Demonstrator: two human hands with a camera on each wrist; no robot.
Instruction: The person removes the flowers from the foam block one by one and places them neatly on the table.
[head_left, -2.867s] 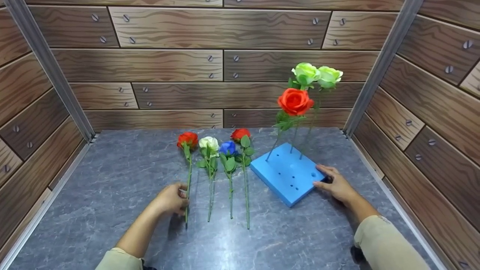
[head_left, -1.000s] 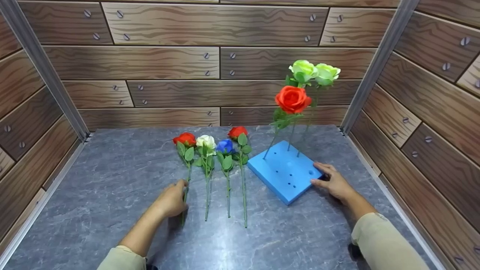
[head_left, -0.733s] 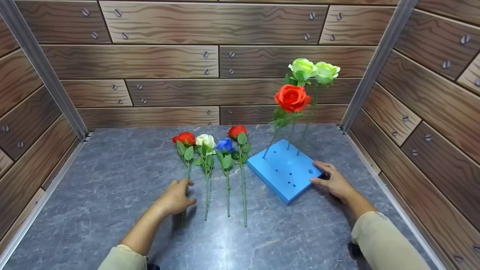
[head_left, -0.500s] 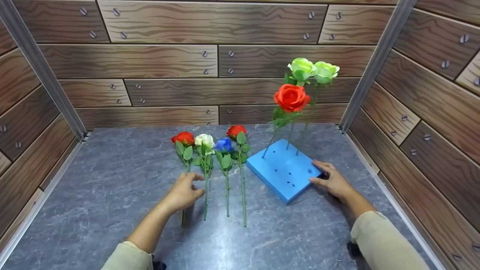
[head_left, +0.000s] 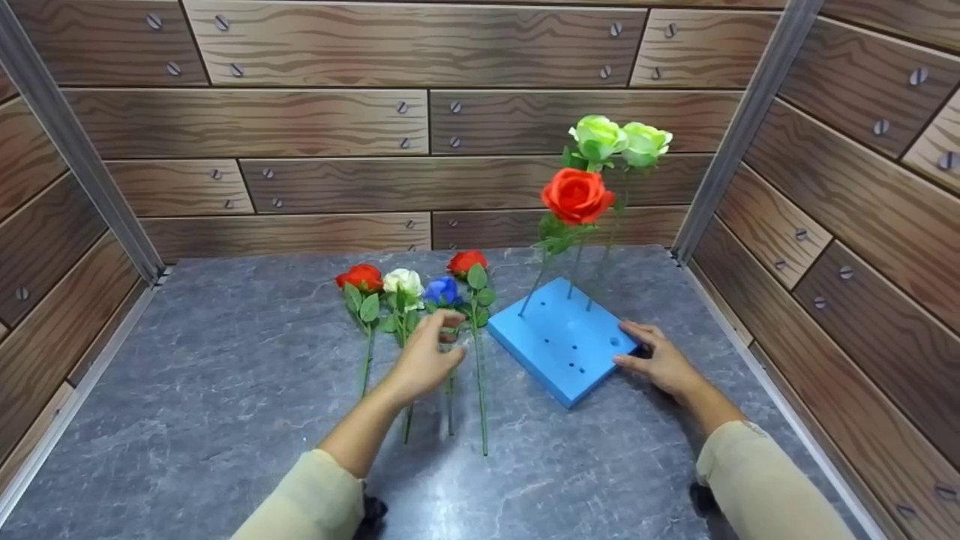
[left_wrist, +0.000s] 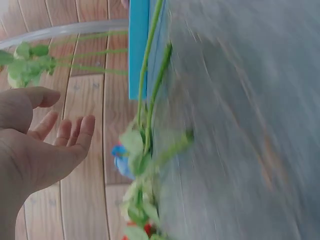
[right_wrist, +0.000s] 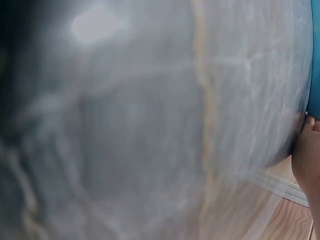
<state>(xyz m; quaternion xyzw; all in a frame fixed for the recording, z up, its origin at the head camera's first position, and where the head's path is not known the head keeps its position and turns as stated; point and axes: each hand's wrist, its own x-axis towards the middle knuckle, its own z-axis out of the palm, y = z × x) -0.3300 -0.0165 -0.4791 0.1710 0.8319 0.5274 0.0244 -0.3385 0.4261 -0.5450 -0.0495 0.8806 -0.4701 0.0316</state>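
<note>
Four artificial roses lie side by side on the table: a red rose point(head_left: 361, 278) at the left, a white rose point(head_left: 403, 285), a blue rose point(head_left: 442, 290) and another red rose point(head_left: 467, 262). My left hand point(head_left: 424, 358) hovers over the white and blue roses' stems, fingers loosely bent, hiding part of them. The left wrist view shows nothing in that hand point(left_wrist: 45, 140). My right hand point(head_left: 664, 364) grips the right corner of a blue block point(head_left: 562, 330) with small holes, between thumb and fingers. In the right wrist view, only part of this hand point(right_wrist: 307, 155) shows at the edge.
Standing in the block are an upright red rose point(head_left: 577, 196) and two green roses, one of them the right green rose point(head_left: 645, 144). Wood-patterned walls point(head_left: 300, 120) enclose the grey marbled table point(head_left: 225, 360) at the back and sides.
My left hand has let go of the leftmost red rose, which lies slightly turned, and has moved right over the white and blue roses' stems. My right hand stays at the block's corner.
</note>
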